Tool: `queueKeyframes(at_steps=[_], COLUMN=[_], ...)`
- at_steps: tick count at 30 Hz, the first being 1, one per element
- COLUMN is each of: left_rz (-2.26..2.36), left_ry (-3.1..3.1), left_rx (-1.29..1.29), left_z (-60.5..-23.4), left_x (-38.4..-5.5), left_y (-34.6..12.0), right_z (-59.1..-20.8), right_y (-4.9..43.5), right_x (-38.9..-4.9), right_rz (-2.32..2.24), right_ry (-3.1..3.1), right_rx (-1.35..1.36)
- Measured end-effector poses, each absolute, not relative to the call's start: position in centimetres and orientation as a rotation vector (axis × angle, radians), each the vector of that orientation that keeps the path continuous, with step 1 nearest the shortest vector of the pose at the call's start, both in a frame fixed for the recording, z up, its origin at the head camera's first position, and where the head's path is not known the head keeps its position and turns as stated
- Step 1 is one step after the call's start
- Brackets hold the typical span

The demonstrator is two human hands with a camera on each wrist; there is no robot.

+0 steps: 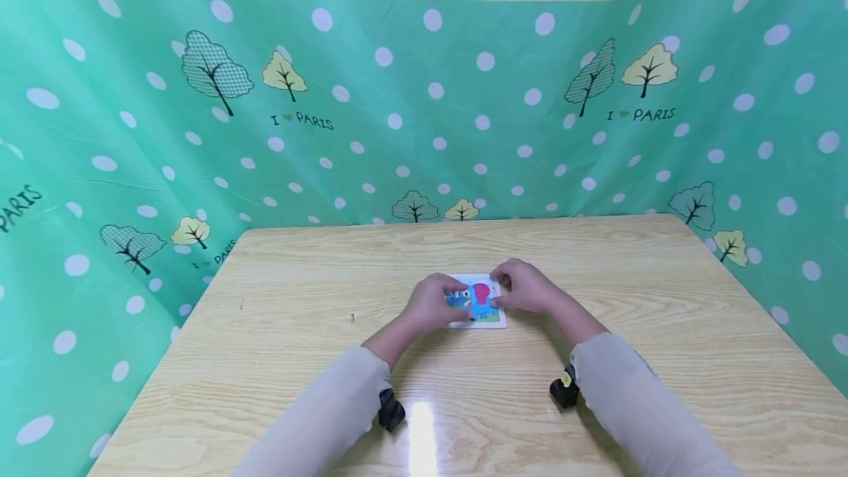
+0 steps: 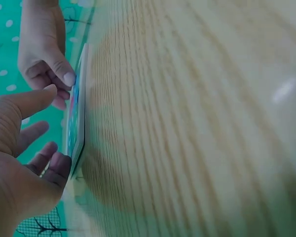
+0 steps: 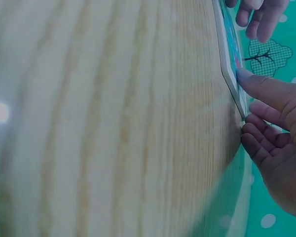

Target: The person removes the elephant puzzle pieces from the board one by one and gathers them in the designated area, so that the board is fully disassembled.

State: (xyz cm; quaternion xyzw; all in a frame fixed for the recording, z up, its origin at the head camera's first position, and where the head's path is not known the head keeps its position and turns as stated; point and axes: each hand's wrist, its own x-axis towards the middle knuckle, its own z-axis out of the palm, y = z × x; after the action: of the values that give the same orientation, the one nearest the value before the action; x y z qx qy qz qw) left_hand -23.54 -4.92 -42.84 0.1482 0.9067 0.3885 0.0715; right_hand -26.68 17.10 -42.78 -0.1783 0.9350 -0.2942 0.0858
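A small flat puzzle board [image 1: 492, 325] with a white border lies on the table, showing a blue cartoon animal with a pink ear-like patch. From the left, my left hand [image 1: 433, 303] reaches over it with fingers spread. The left wrist view has that hand's thumb [image 2: 37, 100] raised above the picture and its lower fingertips close by the board's edge. At the right side, my right hand [image 1: 526, 288] holds the border, its thumb [image 3: 259, 86] on the picture face and its other fingers bent at the corner. Both hands hide parts of the picture.
The board rests on a light wood-grain table [image 1: 298, 359]. A green dotted cloth [image 1: 371, 116] with printed trees hangs behind and along both sides. Dark wrist devices [image 1: 391, 411] sit at the grey sleeves [image 1: 324, 407], and light glares off the table's front.
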Motion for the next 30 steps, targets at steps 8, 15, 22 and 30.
queueKeyframes(at_steps=[8, 15, 22, 30], left_rz=[1.036, 0.913, 0.897, 0.902], left_ry=[2.710, 2.732, 2.694, 2.754], left_rx=[0.420, 0.471, 0.406, 0.328], left_z=[-43.0, -42.7, -42.3, -42.9], left_x=[-24.5, -25.4, -26.0, -26.4], left_y=[-4.0, -3.6, -2.9, -2.4], right_z=[-42.7, -42.5, -42.4, -42.3], right_y=[16.9, 16.8, 16.9, 16.8], right_x=[-27.0, -26.9, -27.0, -27.2], right_rz=[-0.892, -0.884, -0.887, -0.916], right_ry=[2.736, 2.736, 2.732, 2.705], right_rx=[-0.446, -0.407, -0.447, -0.462])
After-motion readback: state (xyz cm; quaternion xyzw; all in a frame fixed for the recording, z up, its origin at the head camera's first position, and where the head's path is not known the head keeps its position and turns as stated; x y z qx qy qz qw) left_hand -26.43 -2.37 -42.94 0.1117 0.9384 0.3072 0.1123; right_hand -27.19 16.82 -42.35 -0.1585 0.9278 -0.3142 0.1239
